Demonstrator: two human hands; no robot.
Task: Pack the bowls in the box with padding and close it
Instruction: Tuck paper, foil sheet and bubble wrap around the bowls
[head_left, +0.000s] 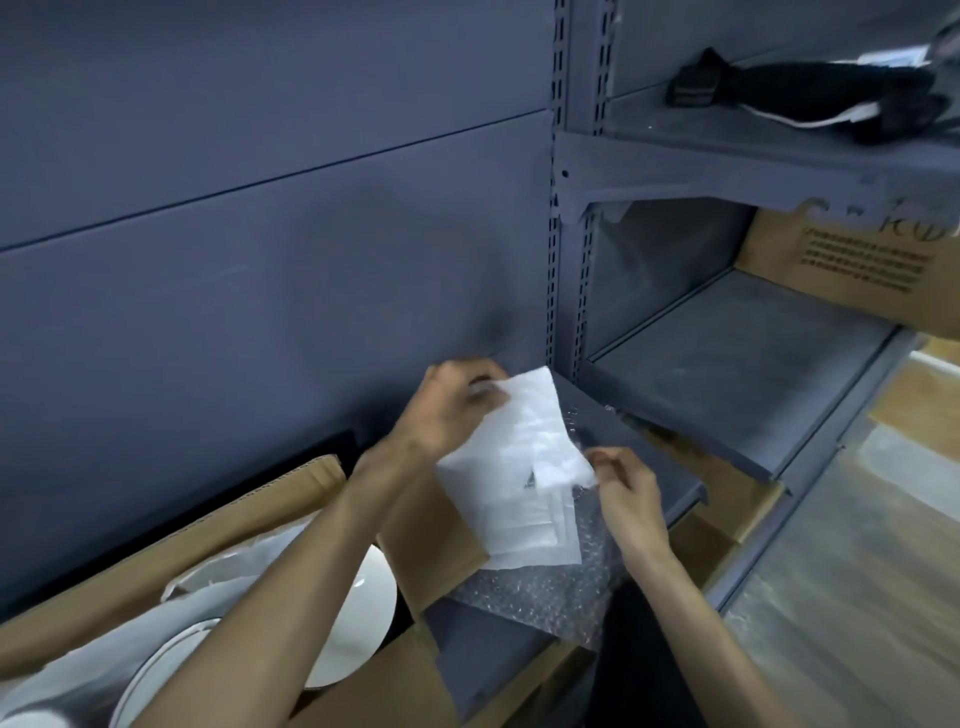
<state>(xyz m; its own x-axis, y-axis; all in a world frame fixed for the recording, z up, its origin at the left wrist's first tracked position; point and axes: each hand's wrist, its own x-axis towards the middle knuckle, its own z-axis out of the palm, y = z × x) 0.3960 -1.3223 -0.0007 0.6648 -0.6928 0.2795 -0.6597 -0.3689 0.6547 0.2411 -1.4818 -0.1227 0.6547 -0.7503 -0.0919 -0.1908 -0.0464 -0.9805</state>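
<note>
Left hand (447, 410): raised before the grey wall panel (260, 234), fingers curled and pinching the top corner of a white foam sheet (519, 467).

Right hand (626, 493): lower and to the right, thumb and forefinger pinching the sheet's right edge, where clear bubble wrap (545, 587) meets it.

Foam sheet: several thin white layers, held tilted between both hands, above the shelf edge.

Bubble wrap: hangs behind and below the sheet, its lower part lying on the grey shelf (493, 654).

Box (171, 540): brown cardboard, open, at lower left under the left forearm; flaps standing up.

Bowls (358, 623): white, in the box; one shows its round inside beside the forearm, others nearer the bottom-left corner, partly covered with white padding.

Racking, right: grey shelves on slotted uprights. A black object with a strap (810, 93) lies on the upper shelf. A printed carton (857, 270) stands on the middle shelf.
</note>
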